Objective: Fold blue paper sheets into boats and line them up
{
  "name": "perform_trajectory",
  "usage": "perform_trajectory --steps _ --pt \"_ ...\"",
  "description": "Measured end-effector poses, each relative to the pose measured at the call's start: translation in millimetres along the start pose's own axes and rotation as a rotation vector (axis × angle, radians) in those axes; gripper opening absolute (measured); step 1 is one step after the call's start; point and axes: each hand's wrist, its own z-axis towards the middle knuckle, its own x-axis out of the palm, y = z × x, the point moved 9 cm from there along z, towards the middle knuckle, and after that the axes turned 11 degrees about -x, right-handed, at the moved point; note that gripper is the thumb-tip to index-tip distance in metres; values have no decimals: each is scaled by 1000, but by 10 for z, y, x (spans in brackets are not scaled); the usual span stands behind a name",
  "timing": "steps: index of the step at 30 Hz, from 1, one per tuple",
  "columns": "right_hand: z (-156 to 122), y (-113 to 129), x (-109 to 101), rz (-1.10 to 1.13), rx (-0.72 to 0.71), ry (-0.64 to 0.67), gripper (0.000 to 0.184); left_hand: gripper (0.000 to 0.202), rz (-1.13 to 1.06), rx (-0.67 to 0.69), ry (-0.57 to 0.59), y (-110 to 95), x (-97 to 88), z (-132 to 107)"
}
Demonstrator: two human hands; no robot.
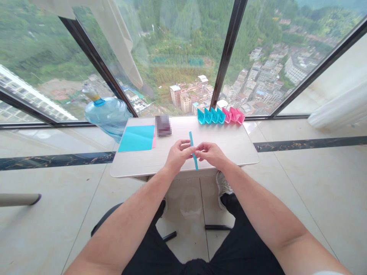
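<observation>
A narrow strip of folded blue paper is held over the front part of the small white table, its long side pointing away from me. My left hand pinches it from the left between thumb and fingers. From the right, my right hand has its thumb and fingertips closed at the strip's middle. Along the table's back right edge stands a row of folded paper pieces, several blue ones and several pink ones. Flat blue paper sheets lie at the left, with a pink sheet showing under them.
A blurred dark object stands at the table's back beside the sheets. Behind the left corner is a large clear water bottle. Tall windows with dark frames rise behind the table. My shoes are under its front edge.
</observation>
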Motion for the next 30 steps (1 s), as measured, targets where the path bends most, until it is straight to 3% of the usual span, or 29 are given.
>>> perform_trajectory --steps 7,11,17,25,30 --pt "11 -12 -16 -21 27 -25 26 46 14 6 1 -20 -22 8" --pt "-6 72 -146 -353 -41 -182 18 44 120 56 -44 -11 -36 30" --pt "-69 247 -105 -693 -142 -203 13 40 147 88 29 27 113 -12" --pt "-77 251 -125 -710 -148 -249 12 32 50 65 54 75 144 -15" --pt "-83 265 -107 -723 -158 -255 12 37 218 211 12 45 139 -12"
